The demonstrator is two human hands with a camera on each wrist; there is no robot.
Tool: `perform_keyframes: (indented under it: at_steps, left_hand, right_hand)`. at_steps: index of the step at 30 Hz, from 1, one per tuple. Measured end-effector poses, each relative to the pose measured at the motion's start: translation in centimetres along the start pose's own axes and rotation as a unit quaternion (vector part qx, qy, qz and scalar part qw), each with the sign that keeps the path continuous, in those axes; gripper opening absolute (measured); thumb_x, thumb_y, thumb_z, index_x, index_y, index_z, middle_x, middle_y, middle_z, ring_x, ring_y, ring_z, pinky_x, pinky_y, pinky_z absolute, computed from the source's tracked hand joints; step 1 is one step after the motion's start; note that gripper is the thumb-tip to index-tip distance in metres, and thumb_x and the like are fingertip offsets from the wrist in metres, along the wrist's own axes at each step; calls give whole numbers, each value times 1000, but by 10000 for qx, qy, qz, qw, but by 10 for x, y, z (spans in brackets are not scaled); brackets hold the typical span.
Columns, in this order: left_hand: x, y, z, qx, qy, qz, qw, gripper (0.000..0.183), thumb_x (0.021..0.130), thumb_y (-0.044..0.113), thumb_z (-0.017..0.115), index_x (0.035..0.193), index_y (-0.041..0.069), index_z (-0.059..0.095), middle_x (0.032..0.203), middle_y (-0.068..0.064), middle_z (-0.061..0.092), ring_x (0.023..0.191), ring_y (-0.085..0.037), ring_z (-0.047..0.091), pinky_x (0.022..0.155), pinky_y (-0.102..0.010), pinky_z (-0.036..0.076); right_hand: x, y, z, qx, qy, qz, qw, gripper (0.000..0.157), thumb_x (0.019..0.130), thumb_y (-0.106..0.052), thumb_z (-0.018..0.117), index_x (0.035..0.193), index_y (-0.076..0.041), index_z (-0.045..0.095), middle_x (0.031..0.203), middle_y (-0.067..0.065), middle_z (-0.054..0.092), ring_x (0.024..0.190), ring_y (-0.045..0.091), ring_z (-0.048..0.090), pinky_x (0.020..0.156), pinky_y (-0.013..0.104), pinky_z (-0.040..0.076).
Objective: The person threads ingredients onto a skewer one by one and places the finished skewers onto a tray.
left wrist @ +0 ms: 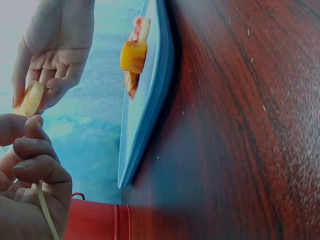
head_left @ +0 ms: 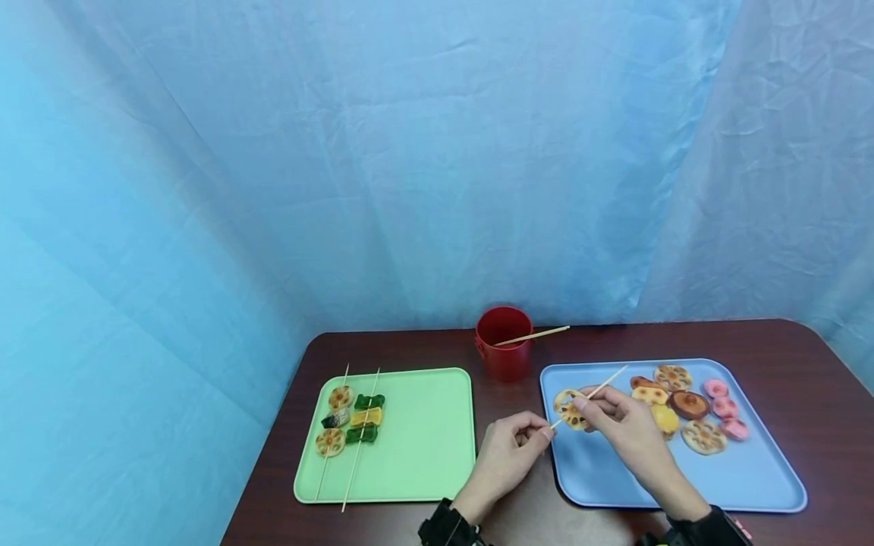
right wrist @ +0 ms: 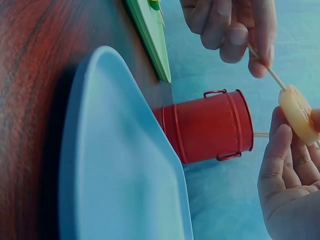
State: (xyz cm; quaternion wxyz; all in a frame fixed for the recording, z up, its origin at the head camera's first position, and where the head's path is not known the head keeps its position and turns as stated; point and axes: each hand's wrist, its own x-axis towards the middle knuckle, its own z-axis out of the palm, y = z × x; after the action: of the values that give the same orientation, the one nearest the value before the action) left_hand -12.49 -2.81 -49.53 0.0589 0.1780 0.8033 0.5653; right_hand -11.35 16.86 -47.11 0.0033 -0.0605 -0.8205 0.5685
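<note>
The left hand (head_left: 508, 451) pinches the skewer (head_left: 610, 381) between thumb and curled fingers, apparently to steady it while the right hand (head_left: 631, 432) grips the lotus slice (head_left: 566, 408), which the skewer appears to pierce. The slice is held above the blue tray's (head_left: 611, 489) left side, probably for clearance around the skewer. Both hands are raised off the bench (head_left: 771, 347), fingers directed toward each other.
</note>
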Motion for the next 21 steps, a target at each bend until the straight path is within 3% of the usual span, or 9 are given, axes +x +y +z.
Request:
perform_keyframes:
  at_steps: [13,21]
  left_hand:
    - [0,-3,2,-274,258,15,9993,15,89,23,64,84,11,72,66,13,60,47,3,42,43,-14,32]
    - [-4,-11,-2,-457,231,-450,9977,21,89,26,64,86,7,73,65,10,61,47,-1,44,43,-15,32]
  right_hand:
    - [1,3,15,80,-325,58,9994,53,89,-51,59,117,-7,64,95,4,72,80,15,65,71,38,52]
    - [5,9,-7,-299,-262,-358,9986,49,94,-48,54,117,-5,64,101,7,71,87,22,67,73,38,54]
